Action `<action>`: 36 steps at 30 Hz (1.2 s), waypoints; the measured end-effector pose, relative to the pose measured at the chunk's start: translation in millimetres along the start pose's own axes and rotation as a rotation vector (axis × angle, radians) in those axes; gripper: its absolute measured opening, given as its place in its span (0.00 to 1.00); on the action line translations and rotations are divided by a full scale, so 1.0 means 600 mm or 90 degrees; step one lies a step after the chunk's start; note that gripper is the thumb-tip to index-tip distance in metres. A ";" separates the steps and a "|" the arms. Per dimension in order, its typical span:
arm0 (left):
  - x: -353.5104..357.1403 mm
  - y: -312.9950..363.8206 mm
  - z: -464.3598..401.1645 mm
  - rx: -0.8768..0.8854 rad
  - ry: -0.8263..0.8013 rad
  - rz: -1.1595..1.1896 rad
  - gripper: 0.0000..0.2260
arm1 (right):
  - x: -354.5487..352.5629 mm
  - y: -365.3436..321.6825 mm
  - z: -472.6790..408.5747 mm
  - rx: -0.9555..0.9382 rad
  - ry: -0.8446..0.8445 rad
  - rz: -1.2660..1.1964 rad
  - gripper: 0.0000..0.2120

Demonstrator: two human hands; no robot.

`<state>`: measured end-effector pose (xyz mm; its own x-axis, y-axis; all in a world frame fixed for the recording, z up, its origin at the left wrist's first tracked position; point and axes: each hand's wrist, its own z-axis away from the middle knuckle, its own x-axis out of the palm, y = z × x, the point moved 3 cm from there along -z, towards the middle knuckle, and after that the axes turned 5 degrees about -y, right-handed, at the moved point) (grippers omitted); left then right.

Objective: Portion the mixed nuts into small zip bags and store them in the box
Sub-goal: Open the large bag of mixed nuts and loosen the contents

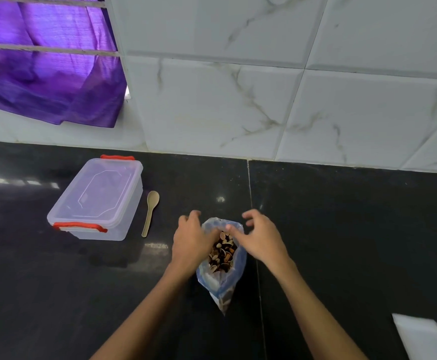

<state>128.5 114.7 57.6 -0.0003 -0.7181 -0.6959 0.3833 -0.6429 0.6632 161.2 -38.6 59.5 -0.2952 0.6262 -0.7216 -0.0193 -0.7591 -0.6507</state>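
Two bare forearms, sleeveless, no rings or watch.

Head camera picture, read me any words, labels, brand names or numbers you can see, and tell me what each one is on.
None can be read.
Box: the clear lid has only a raised outline, no letters visible.
Bag of nuts: no print legible through the plastic.
Spoon: plain.
White sheet at the lower right: blank where it shows.

Black counter w/ box, spoon, nut bag.
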 end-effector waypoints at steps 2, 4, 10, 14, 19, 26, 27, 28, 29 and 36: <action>0.002 0.003 -0.027 0.031 0.013 -0.030 0.20 | 0.011 -0.015 -0.016 -0.048 0.025 0.074 0.19; 0.002 0.004 -0.041 0.045 0.023 -0.045 0.11 | 0.017 -0.021 -0.024 -0.057 0.030 0.131 0.10; 0.012 0.001 -0.070 0.082 -0.040 -0.156 0.11 | 0.015 -0.013 -0.044 -0.012 -0.047 0.180 0.10; 0.018 0.001 -0.077 0.048 -0.134 -0.103 0.11 | 0.010 -0.007 -0.053 0.020 -0.121 0.174 0.06; 0.020 -0.001 -0.061 -0.258 -0.432 0.454 0.13 | 0.005 0.005 -0.053 0.143 -0.268 -0.250 0.14; 0.030 -0.026 -0.053 -0.238 -0.359 0.412 0.14 | 0.014 0.034 -0.046 0.202 -0.200 -0.225 0.13; 0.029 -0.033 -0.054 -0.200 -0.321 0.343 0.15 | 0.010 0.034 -0.040 0.184 -0.190 -0.212 0.15; 0.026 -0.040 -0.053 -0.165 -0.285 0.269 0.16 | 0.008 0.035 -0.034 0.164 -0.181 -0.191 0.17; 0.021 -0.043 -0.047 -0.142 -0.249 0.200 0.16 | 0.006 0.036 -0.028 0.147 -0.169 -0.156 0.21; 0.012 -0.054 -0.030 -0.196 -0.205 0.103 0.16 | 0.012 0.058 -0.002 0.188 -0.102 0.078 0.17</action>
<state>133.0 135.0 26.0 -0.1862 -0.8801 -0.4368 0.6577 -0.4419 0.6100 159.5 -60.5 31.5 -0.4582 0.5093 -0.7284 -0.2432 -0.8601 -0.4484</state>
